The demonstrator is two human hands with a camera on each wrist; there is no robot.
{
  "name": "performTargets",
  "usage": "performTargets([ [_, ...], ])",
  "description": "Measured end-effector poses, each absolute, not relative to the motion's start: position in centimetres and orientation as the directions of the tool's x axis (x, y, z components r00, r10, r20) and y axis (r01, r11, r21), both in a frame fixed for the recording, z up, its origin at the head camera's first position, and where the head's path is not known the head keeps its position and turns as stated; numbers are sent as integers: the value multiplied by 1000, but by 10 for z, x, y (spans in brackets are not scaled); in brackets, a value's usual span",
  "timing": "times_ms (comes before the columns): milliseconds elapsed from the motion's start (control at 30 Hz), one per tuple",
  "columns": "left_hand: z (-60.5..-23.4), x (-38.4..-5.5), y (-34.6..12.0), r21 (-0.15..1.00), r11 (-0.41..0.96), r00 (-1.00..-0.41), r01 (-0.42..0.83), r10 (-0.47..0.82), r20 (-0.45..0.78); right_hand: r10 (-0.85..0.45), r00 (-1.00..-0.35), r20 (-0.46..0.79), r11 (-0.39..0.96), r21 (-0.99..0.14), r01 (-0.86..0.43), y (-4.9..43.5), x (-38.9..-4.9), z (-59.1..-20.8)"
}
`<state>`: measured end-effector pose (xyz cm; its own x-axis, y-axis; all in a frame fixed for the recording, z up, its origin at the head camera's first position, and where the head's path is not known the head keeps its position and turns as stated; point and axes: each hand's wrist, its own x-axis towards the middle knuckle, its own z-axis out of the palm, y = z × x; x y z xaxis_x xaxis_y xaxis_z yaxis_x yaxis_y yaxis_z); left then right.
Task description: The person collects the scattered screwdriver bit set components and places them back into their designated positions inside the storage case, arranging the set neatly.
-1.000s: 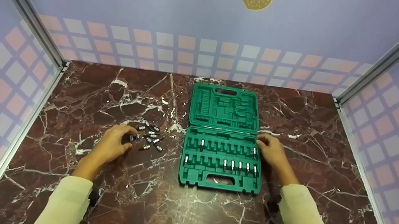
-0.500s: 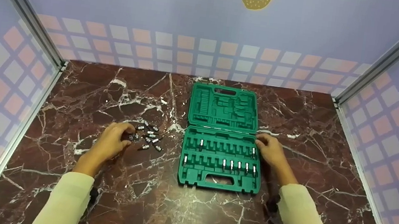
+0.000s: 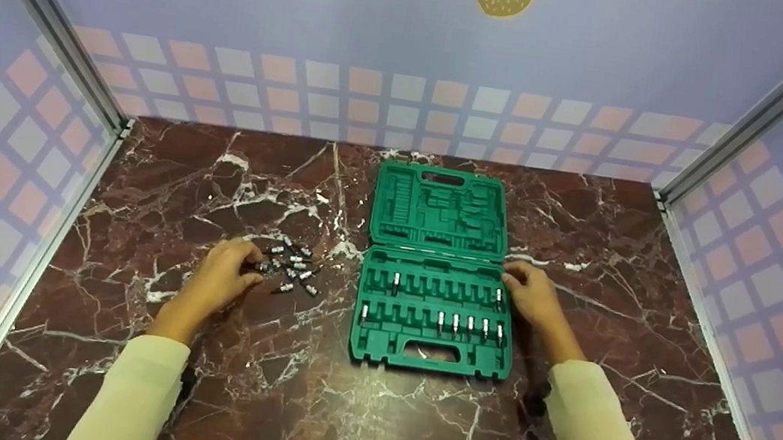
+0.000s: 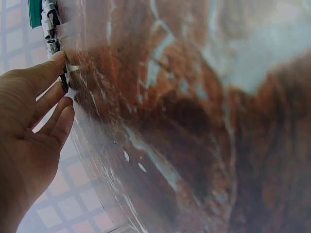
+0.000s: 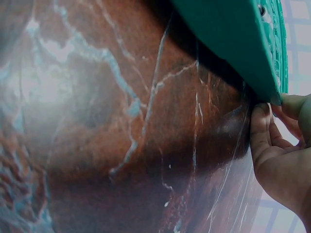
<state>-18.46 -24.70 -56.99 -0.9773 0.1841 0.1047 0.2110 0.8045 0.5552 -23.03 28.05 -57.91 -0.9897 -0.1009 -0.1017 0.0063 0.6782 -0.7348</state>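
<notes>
At the left edge of a small pile of bit sockets [image 3: 297, 262], my left hand [image 3: 221, 279] pinches one bit socket [image 4: 63, 81] between thumb and fingertips, close to the tabletop. The pile's pieces have silver ends and dark tips. A green socket case [image 3: 441, 272] lies unfolded to the right, its lid towards the back wall. Several bit sockets [image 3: 470, 326] stand in its slots, mostly in the front row. My right hand [image 3: 536, 300] holds the case's right edge near the hinge; in the right wrist view, fingers and thumb meet at the green edge [image 5: 272, 92].
The marbled dark red table [image 3: 306, 406] carries everything. A purple back wall [image 3: 356, 26] with a tile pattern rises behind it, and similar panels stand at left and right. Metal rails [image 3: 24, 20] run along the corners.
My left hand's fingertips have closed in on one bit socket at the pile's left edge. A few pieces there have shifted slightly. The right hand and case stay in place.
</notes>
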Motion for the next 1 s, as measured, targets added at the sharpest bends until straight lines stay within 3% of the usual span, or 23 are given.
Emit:
performTargets([
  [600, -570, -189, -238, 531, 815, -972, 232, 212, 99, -93, -992, -82, 674, -739, -2, 279, -230, -578],
  [1000, -563, -189, -231, 659, 737, -988, 152, 129, 84, -95, -991, -95, 678, -735, 5, 280, -231, -579],
])
